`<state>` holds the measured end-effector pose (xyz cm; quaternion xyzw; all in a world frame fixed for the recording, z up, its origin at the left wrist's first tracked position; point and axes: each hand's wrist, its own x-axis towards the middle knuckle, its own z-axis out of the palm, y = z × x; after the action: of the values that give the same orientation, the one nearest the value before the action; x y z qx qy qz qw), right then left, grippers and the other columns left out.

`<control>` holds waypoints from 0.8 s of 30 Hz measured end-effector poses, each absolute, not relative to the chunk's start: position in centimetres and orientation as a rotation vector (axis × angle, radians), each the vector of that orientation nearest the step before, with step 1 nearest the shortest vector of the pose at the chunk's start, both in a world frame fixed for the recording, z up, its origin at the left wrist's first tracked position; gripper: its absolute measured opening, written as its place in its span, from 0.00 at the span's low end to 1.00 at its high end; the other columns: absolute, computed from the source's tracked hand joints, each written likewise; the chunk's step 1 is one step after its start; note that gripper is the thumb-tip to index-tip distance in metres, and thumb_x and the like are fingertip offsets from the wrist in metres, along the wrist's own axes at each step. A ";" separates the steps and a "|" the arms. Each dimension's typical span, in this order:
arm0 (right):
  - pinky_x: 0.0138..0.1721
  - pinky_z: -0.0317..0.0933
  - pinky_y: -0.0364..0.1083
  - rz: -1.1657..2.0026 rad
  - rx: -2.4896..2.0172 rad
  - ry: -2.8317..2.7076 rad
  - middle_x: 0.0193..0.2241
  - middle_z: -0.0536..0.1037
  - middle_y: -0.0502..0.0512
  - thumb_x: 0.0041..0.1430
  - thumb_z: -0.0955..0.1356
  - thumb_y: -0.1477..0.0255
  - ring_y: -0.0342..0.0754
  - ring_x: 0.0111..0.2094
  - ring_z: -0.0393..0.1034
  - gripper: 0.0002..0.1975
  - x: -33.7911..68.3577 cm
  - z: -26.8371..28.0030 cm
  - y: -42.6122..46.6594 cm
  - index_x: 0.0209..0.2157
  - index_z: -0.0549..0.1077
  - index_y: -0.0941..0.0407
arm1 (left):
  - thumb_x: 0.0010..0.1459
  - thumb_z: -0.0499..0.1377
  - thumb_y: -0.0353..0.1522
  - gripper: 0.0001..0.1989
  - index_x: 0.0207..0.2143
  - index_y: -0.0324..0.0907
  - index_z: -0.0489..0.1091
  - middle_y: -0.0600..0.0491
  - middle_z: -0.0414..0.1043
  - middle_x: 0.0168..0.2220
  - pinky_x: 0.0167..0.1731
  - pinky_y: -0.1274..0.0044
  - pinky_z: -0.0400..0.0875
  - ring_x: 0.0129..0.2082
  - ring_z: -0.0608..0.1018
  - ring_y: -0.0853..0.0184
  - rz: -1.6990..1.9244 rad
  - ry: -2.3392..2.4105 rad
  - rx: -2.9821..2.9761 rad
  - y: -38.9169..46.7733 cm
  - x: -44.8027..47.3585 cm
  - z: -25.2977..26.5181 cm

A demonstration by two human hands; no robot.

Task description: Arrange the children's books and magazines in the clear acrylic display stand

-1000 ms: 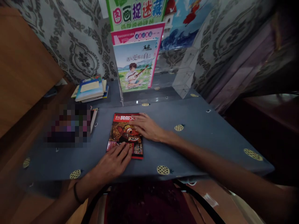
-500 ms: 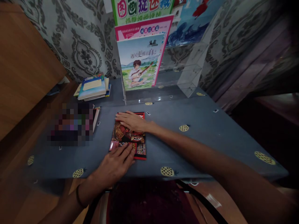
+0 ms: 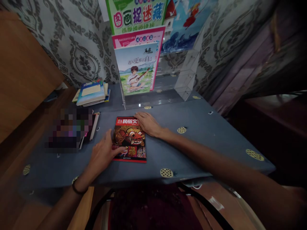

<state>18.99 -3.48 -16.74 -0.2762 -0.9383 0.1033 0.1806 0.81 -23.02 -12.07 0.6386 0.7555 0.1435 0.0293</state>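
A small book (image 3: 129, 137) with a red and black cover and a bright carved mask lies closed and flat on the cloth-covered table. My left hand (image 3: 103, 151) is at its left edge, with the thumb over the lower left of the cover and the fingers stretched out along the side. At the upper right corner rests my right hand (image 3: 150, 124), its fingers extended and the fingertips touching the book's top edge. Both hands are open. Whether any left fingertips reach beneath the book is hidden.
A clear acrylic rack (image 3: 185, 81) stands behind, holding several upright books, a guitar-player cover (image 3: 135, 72) in front. At the left are a stack of books (image 3: 91, 94) and a pile with a blurred cover (image 3: 69, 129). The patterned tablecloth (image 3: 203, 143) ends at the near edge.
Both hands have slid off the middle of the cover to its sides, left hand leftward and right hand rightward. The mask picture and title now show. The view has shifted slightly.
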 end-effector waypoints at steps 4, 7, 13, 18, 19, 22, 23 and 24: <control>0.64 0.55 0.60 0.279 -0.845 -2.646 0.62 0.69 0.69 0.69 0.58 0.75 0.59 0.64 0.62 0.21 19.8 -16.3 -4.5 0.60 0.67 0.62 | 0.54 0.64 0.48 0.31 0.53 0.38 0.65 0.46 0.78 0.36 0.35 0.67 0.73 0.38 0.81 0.52 0.377 2.297 1.657 -22.0 0.5 -11.5; 0.63 0.57 0.60 0.375 -0.830 -2.589 0.60 0.70 0.70 0.68 0.58 0.75 0.59 0.62 0.64 0.22 20.2 -16.3 -4.5 0.61 0.66 0.63 | 0.51 0.64 0.45 0.22 0.42 0.40 0.68 0.49 0.77 0.34 0.35 0.69 0.73 0.36 0.80 0.56 0.596 2.100 1.506 -21.1 0.1 -11.7; 0.57 0.64 0.58 0.713 -0.761 -2.181 0.57 0.74 0.64 0.66 0.61 0.71 0.55 0.56 0.70 0.23 21.0 -17.0 -3.8 0.62 0.64 0.57 | 0.59 0.55 0.41 0.11 0.34 0.42 0.65 0.53 0.73 0.32 0.34 0.75 0.73 0.34 0.77 0.66 1.087 1.805 1.637 -20.4 0.6 -7.8; 0.50 0.70 0.53 0.926 -0.778 -1.765 0.53 0.75 0.63 0.69 0.58 0.59 0.53 0.54 0.72 0.21 21.8 -16.9 -2.1 0.57 0.67 0.54 | 0.66 0.52 0.35 0.09 0.45 0.43 0.67 0.52 0.77 0.38 0.37 0.73 0.76 0.36 0.80 0.64 1.053 2.162 2.191 -21.9 2.2 -2.7; 0.49 0.71 0.53 0.962 -0.794 -1.709 0.52 0.75 0.63 0.69 0.57 0.58 0.53 0.53 0.72 0.22 22.1 -16.8 -1.4 0.56 0.67 0.54 | 0.66 0.51 0.33 0.10 0.47 0.43 0.68 0.50 0.78 0.42 0.41 0.71 0.77 0.41 0.80 0.62 1.001 2.195 2.339 -22.3 2.5 -2.9; 0.46 0.72 0.53 1.018 -0.842 -1.523 0.51 0.76 0.61 0.69 0.56 0.56 0.53 0.52 0.74 0.21 23.5 -16.2 0.6 0.54 0.68 0.51 | 0.65 0.49 0.23 0.15 0.49 0.43 0.69 0.46 0.76 0.53 0.51 0.66 0.76 0.53 0.78 0.59 0.684 2.073 2.740 -23.5 3.7 -5.9; 0.46 0.72 0.53 1.016 -0.853 -1.471 0.50 0.77 0.60 0.69 0.57 0.56 0.53 0.51 0.74 0.21 24.0 -15.9 1.0 0.54 0.69 0.50 | 0.63 0.49 0.21 0.17 0.49 0.42 0.69 0.46 0.76 0.53 0.49 0.67 0.77 0.52 0.79 0.59 0.503 1.981 2.821 -23.9 4.1 -7.4; 0.46 0.73 0.54 1.000 -0.858 -1.441 0.49 0.77 0.60 0.69 0.57 0.57 0.53 0.50 0.75 0.20 24.4 -15.6 1.1 0.53 0.70 0.50 | 0.61 0.50 0.19 0.18 0.49 0.41 0.69 0.46 0.78 0.51 0.45 0.69 0.79 0.50 0.80 0.60 0.304 1.891 2.862 -24.3 4.5 -8.7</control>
<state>24.42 1.15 -15.58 -0.3642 -0.6114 0.4243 0.5599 4.53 -24.33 -8.75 0.8215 0.5430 0.0873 -0.1505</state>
